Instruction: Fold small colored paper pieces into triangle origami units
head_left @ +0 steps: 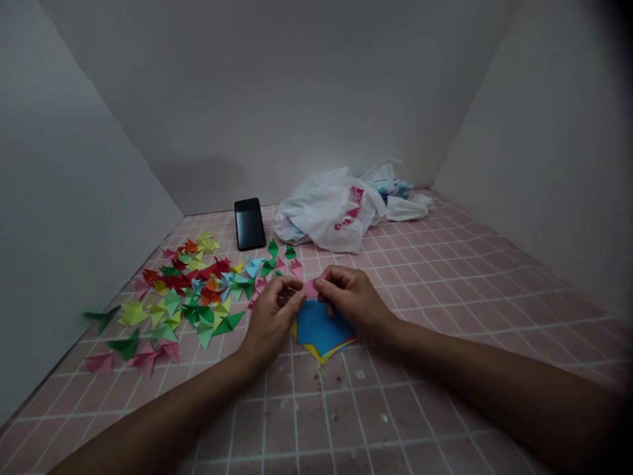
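Left hand (274,311) and right hand (357,300) pinch pink paper (310,289) between them, seemingly for control; sheets (322,328) lie handily beneath.

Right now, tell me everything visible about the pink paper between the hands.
The pink paper is a small piece, apparently folded, partly hidden by the right hand, which pinches it. The left hand has its thumb at the opposite side, contact unclear. It is at the far edge of the blue sheet; whether they touch is unclear.

Left of the pink paper (311,289), our left hand (271,320) curls at its edge; opposite, our right hand (357,298) pinches it, both our forearms (188,412) slanting inward.
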`<move>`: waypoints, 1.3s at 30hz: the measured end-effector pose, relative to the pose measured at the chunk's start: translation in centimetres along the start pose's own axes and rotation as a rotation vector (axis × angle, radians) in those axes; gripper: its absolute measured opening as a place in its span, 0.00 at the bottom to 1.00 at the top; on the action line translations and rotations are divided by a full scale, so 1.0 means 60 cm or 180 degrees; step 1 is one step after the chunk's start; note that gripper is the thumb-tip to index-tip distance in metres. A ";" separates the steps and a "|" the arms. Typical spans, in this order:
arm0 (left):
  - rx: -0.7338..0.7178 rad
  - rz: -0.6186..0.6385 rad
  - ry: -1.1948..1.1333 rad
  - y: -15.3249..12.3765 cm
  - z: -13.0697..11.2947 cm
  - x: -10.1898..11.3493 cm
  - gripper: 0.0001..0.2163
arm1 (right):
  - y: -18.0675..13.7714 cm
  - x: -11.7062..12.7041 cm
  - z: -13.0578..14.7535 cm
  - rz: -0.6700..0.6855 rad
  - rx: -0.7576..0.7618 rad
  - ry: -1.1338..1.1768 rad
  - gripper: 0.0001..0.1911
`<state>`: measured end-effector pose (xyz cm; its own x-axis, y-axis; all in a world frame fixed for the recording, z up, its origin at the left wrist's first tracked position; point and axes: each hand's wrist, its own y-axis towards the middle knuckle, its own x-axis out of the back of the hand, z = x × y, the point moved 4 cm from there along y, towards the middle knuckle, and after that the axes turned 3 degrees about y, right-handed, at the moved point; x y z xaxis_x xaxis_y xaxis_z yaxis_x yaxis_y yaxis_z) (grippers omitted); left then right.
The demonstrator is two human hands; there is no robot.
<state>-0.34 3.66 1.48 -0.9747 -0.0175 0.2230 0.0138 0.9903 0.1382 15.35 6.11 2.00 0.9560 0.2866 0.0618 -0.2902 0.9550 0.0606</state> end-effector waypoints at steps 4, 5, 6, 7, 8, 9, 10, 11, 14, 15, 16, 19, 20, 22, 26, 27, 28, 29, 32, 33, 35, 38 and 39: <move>-0.0984 -0.0100 0.0939 -0.007 -0.029 0.002 0.10 | -0.006 -0.005 0.010 -0.0003 0.0340 -0.0291 0.13; -0.0956 0.0002 0.0910 -0.008 -0.029 0.000 0.08 | -0.008 -0.009 0.011 0.0146 0.0368 -0.0171 0.13; -0.0868 0.0105 0.0800 -0.009 -0.027 -0.003 0.07 | -0.010 -0.012 0.012 0.0297 0.0371 -0.0029 0.14; -0.0729 0.0191 0.0636 -0.010 -0.023 -0.005 0.06 | -0.011 -0.015 0.013 0.0426 0.0353 0.0098 0.15; -0.0564 0.0257 0.0431 -0.011 -0.019 -0.007 0.06 | -0.012 -0.016 0.013 0.0511 0.0324 0.0189 0.15; -0.0398 0.0300 0.0202 -0.011 -0.015 -0.008 0.06 | -0.012 -0.015 0.012 0.0528 0.0302 0.0245 0.15; -0.0244 0.0325 -0.0019 -0.012 -0.012 -0.009 0.07 | -0.011 -0.014 0.012 0.0509 0.0295 0.0277 0.14; -0.0120 0.0328 -0.0211 -0.011 -0.009 -0.009 0.07 | -0.010 -0.013 0.011 0.0474 0.0296 0.0301 0.13; 0.0126 0.0257 -0.0603 -0.009 -0.004 -0.008 0.08 | -0.005 -0.012 0.006 0.0388 0.0359 0.0393 0.06; 0.0202 0.0236 -0.0694 -0.008 -0.002 -0.008 0.08 | -0.004 -0.012 0.005 0.0359 0.0372 0.0410 0.05; 0.0286 0.0209 -0.0777 -0.007 0.000 -0.008 0.08 | -0.002 -0.012 0.003 0.0324 0.0376 0.0414 0.05; 0.0542 0.0162 -0.0954 -0.006 0.005 -0.009 0.09 | 0.000 -0.010 0.001 0.0202 0.0360 0.0450 0.06; 0.0615 0.0175 -0.1002 -0.006 0.005 -0.011 0.09 | 0.000 -0.010 0.001 0.0202 0.0313 0.0508 0.06; 0.0757 0.0244 -0.1125 -0.006 0.005 -0.014 0.11 | 0.001 -0.012 -0.002 0.0283 0.0152 0.0687 0.07; 0.0879 0.0341 -0.1292 -0.005 0.004 -0.018 0.13 | 0.002 -0.015 -0.007 0.0410 -0.0053 0.0949 0.08; 0.0862 0.0341 -0.1304 -0.005 0.004 -0.018 0.14 | 0.003 -0.015 -0.008 0.0398 -0.0064 0.0972 0.08; 0.0840 0.0329 -0.1313 -0.004 0.004 -0.018 0.14 | 0.002 -0.015 -0.009 0.0377 -0.0068 0.0962 0.08; 0.0812 0.0303 -0.1313 -0.004 0.004 -0.017 0.14 | 0.002 -0.015 -0.009 0.0354 -0.0063 0.0911 0.07; 0.0677 0.0215 -0.1209 -0.004 0.002 -0.014 0.12 | -0.002 -0.014 -0.007 0.0261 0.0089 0.0472 0.03; 0.0620 0.0205 -0.1137 -0.004 0.000 -0.013 0.12 | -0.004 -0.013 -0.005 0.0224 0.0179 0.0265 0.01; 0.0527 0.0227 -0.0994 -0.005 -0.003 -0.012 0.11 | -0.008 -0.011 -0.002 0.0141 0.0347 -0.0105 0.02; 0.0449 0.0199 -0.0972 -0.006 -0.007 -0.011 0.11 | -0.010 -0.010 0.000 0.0141 0.0360 -0.0171 0.04; 0.0421 0.0168 -0.1009 -0.006 -0.007 -0.011 0.12 | -0.010 -0.011 -0.001 0.0190 0.0280 -0.0055 0.04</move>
<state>0.38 3.29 1.69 -0.9945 0.0575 -0.0871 0.0574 0.9983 0.0037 14.89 5.35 1.87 0.9363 0.3406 0.0850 -0.3498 0.9258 0.1435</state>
